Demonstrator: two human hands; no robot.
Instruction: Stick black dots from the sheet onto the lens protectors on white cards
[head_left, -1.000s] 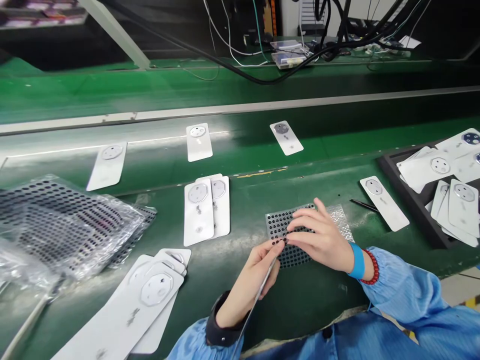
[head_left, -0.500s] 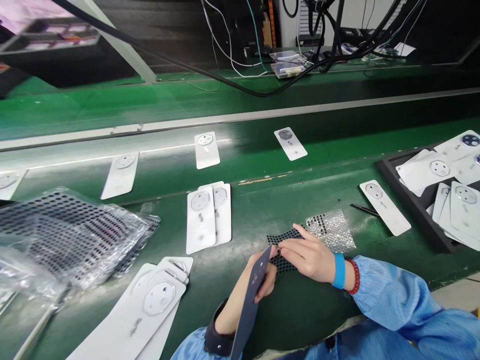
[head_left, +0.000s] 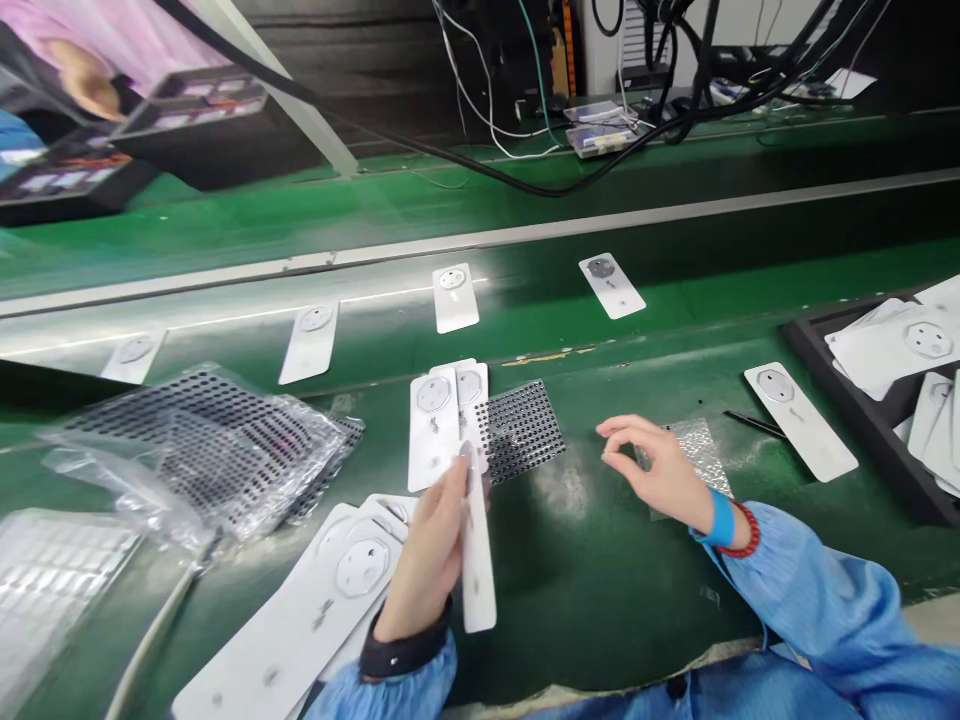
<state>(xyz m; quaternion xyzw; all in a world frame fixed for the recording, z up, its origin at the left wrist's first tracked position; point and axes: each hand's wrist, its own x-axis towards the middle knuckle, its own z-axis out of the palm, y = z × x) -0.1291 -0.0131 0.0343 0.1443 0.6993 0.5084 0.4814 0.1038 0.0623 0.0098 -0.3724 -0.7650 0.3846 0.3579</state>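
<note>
A green bench (head_left: 570, 590) fills the view, with a metal strip running across behind it and dark cables (head_left: 480, 172) hanging at the back. The two hands are apart. The left hand (head_left: 429, 550) is clamped on a white phone back cover (head_left: 478, 575), thumb near its camera ring, and keeps it tipped up at a steep slant. The right hand (head_left: 651, 472) is in the air, its thumb and forefinger curled close to one another; whether anything small sits between them cannot be told.

Just beyond the left hand lies a dotted sheet (head_left: 534, 435) of black round pads, its near-left edge over a pair of covers (head_left: 431, 455). Under and beside the right hand is a clear textured sheet (head_left: 703, 455). To the right of that hand, a dark slim tool (head_left: 754, 424) reaches to a single cover (head_left: 806, 425), and farther right stands a black tray (head_left: 847, 430) holding more covers. Left of the left hand, a fanned stack (head_left: 292, 625) of covers lies near the wrist, with bagged dotted sheets (head_left: 225, 455) behind it. Well beyond both hands, four spaced covers (head_left: 456, 303) form a row. Far off left, another person's hand (head_left: 86, 80) is near dark trays (head_left: 217, 130).
</note>
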